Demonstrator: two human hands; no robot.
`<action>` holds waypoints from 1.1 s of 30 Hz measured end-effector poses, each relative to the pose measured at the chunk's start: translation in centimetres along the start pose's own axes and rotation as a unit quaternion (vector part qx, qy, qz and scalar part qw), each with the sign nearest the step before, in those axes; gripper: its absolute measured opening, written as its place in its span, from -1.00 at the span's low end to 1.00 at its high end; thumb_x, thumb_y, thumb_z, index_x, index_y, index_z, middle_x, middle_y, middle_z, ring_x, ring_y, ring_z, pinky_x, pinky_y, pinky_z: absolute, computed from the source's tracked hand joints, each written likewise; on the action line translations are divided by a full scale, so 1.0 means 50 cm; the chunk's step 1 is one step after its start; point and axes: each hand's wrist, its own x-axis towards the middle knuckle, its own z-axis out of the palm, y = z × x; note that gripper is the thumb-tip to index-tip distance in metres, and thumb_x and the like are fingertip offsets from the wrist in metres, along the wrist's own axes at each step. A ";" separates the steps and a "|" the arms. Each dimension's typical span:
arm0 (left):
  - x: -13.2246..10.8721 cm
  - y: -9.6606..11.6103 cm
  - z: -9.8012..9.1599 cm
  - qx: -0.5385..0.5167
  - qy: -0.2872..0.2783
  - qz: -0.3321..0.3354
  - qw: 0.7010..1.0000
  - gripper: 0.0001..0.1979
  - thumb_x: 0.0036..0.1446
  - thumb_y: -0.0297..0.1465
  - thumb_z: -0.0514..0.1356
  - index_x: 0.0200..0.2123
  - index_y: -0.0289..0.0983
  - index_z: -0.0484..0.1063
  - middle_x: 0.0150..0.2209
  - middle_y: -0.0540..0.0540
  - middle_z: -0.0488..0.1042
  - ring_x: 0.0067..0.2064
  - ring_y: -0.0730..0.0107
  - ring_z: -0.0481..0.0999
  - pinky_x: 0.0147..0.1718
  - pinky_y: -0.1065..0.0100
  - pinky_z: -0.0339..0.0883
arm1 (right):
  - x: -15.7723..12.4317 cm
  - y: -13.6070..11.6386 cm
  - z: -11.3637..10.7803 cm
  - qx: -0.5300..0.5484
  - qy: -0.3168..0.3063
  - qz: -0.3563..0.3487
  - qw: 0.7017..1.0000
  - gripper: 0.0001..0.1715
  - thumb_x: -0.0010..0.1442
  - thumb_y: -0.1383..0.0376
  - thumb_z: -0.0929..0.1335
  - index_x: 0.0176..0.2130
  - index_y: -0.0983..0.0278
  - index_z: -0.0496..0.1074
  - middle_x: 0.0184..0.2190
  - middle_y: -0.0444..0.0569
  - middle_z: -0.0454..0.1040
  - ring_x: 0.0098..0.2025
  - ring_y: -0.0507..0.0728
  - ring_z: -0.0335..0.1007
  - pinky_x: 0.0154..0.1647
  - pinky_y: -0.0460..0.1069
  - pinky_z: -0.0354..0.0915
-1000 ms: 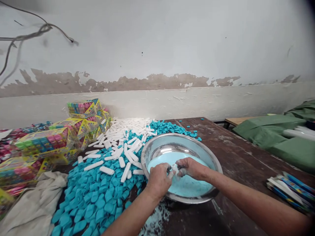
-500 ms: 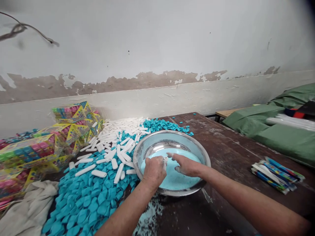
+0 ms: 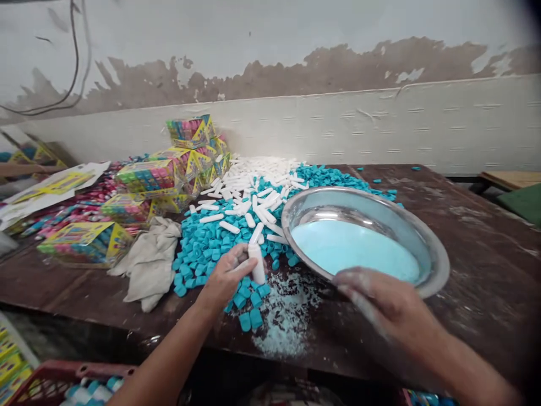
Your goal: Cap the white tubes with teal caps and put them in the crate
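Observation:
My left hand [image 3: 226, 277] grips a small white plastic tube [image 3: 256, 263], held upright over a heap of blue caps [image 3: 211, 248]. Beyond it lies a pile of white tubes [image 3: 249, 189]. My right hand [image 3: 382, 301] hovers at the near rim of a steel bowl [image 3: 435, 265] that holds pale blue powder [image 3: 355, 251]. Its fingers are dusted with powder and blurred by motion. Spilled blue powder [image 3: 283, 318] lies on the dark wooden table between my hands.
Colourful packaged boxes [image 3: 147, 175] are stacked at the left, with a crumpled grey cloth [image 3: 150, 262] beside the caps. A red crate [image 3: 54, 383] with filled tubes sits below the table's near edge. A white wall runs behind the table.
Both hands have left the bowl. My left hand carried the white tube leftward over the blue caps. My right hand pulled back to the bowl's near rim. The view swung down and left.

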 end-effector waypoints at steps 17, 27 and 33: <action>-0.143 -0.148 -0.073 -0.196 0.052 -0.045 0.978 -0.81 0.11 -0.30 0.11 -0.27 -0.30 0.26 -0.40 -0.03 0.39 -0.47 0.47 0.36 -0.46 0.40 0.27 | 0.140 -0.069 0.294 -0.202 -0.188 0.021 0.961 -0.80 0.09 0.31 0.31 -0.23 0.29 0.39 -0.19 0.08 0.32 -0.16 0.21 0.27 -0.16 0.02 0.15; -0.129 -0.145 -0.046 -0.119 0.005 -0.105 0.987 -0.60 0.11 -0.21 0.09 -0.08 -0.38 0.24 -0.41 -0.11 0.42 -0.44 0.41 0.38 -0.44 0.39 0.27 | 0.116 -0.087 0.253 -0.067 -0.154 0.002 0.986 -0.81 0.08 0.39 0.27 -0.22 0.29 0.31 -0.32 -0.02 0.42 -0.29 0.11 0.34 -0.33 -0.07 0.19; -0.120 -0.154 -0.016 -0.172 -0.022 -0.111 0.979 -0.64 0.12 -0.23 0.09 -0.12 -0.38 0.23 -0.42 -0.11 0.43 -0.47 0.42 0.36 -0.46 0.37 0.28 | 0.087 -0.083 0.239 0.036 -0.053 -0.023 0.998 -0.79 0.11 0.41 0.24 -0.20 0.28 0.34 -0.30 0.01 0.40 -0.23 0.10 0.33 -0.21 -0.03 0.24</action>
